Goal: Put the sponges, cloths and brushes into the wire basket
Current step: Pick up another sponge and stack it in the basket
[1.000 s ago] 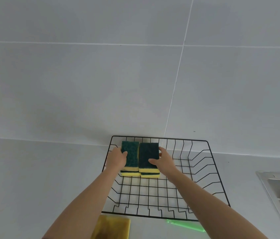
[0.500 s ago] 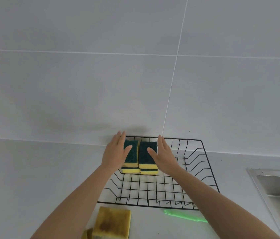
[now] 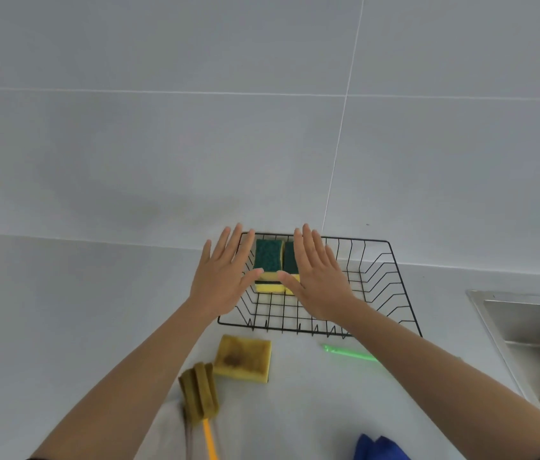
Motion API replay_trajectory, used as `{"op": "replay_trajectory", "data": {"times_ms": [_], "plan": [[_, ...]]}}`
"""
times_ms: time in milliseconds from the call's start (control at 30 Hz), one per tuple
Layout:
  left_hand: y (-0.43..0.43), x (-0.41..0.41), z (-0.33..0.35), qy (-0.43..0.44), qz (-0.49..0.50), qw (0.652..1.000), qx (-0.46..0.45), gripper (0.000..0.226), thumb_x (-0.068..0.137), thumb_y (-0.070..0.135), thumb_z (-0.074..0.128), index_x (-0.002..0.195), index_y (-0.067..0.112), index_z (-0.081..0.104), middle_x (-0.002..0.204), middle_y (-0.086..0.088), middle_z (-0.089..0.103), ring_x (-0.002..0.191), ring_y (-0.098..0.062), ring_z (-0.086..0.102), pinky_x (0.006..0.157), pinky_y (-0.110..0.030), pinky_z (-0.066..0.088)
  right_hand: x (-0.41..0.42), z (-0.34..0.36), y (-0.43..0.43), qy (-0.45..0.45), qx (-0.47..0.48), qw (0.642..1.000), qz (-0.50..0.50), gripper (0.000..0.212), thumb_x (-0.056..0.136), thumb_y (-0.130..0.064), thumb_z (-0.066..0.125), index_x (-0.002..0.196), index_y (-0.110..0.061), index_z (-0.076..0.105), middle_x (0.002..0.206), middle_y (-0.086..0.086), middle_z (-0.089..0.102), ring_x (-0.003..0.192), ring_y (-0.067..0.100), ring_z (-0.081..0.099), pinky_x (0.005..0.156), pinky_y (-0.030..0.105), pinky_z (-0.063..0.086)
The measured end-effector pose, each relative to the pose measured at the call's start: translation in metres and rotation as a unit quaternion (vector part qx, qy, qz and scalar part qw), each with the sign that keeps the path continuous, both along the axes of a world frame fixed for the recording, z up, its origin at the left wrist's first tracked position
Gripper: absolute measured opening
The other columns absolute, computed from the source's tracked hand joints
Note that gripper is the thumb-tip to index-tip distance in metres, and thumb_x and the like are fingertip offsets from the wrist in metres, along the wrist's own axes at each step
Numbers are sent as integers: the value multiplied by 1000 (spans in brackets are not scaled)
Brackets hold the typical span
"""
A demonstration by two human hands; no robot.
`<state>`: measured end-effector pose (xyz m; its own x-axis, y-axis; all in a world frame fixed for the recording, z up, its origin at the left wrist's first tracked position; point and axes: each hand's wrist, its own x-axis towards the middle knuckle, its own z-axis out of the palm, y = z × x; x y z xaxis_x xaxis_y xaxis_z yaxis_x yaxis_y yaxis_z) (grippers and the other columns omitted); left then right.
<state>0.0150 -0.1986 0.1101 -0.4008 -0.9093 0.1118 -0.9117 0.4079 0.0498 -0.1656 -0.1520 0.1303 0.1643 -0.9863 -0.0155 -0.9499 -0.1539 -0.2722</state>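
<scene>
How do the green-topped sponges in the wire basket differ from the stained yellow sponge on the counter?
The green-topped sponges sit inside the black wire basket, stacked in two piles; the stained yellow sponge lies alone outside it. The former look clean, the latter brown-stained. Both kinds are rectangular with yellow foam.

Wall: large pale grey tiles (image 3: 162,154), matte, thin light grout lines; one horizontal joint runs across the upper part, one vertical joint drops right of centre.
Counter: light grey worktop (image 3: 46,310), smooth, meets the wall in a straight seam.
Sink: stainless steel basin (image 3: 534,330) set into the worktop at the right edge, only partly in view; drain just visible at its near corner.
Light: soft, even, diffuse; a faint shadow smudge on the wall just above the seam.
</scene>
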Motion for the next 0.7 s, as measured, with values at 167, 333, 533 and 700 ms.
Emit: {"op": "replay_trajectory", "data": {"times_ms": [167, 333, 533, 700], "plan": [[34, 19, -23, 37, -21, 999, 19, 99, 57, 75, -33, 138, 20, -18, 153, 3, -13, 138, -13, -18, 114, -33, -6, 19, -23, 30, 5, 8, 999, 42, 86, 63, -67, -14, 128, -16, -31, 156, 5, -23, 131, 11, -31, 113, 31, -14], [77, 36, -50, -15, -35, 996, 86, 86, 89, 60, -10, 136, 8, 40, 141, -11, 49, 131, -26, 47, 103, -39, 44, 35, -60, 61, 27, 56, 992, 107, 103, 59, -69, -20, 144, -11, -18, 157, 10, -18, 133, 19, -30, 111, 30, -13], [104, 54, -87, 7, -33, 988, 152, 52, 90, 48, 29, 117, 9, 52, 116, -10, 69, 104, -25, 68, 78, -35, 60, 46, -100, 83, 33, 160, 977, 136, 107, 56, -68, -17, 146, -12, -14, 157, 8, -17, 145, 23, -16, 119, 33, -3], [99, 53, -102, 20, -28, 985, 170, 62, 92, 41, 39, 142, 5, 30, 151, -14, 32, 140, -29, 32, 112, -39, 33, 49, -120, 71, 43, 204, 972, 108, 81, 86, -61, 5, 147, -10, -11, 157, 9, -16, 146, 24, -13, 120, 37, 1]]}}
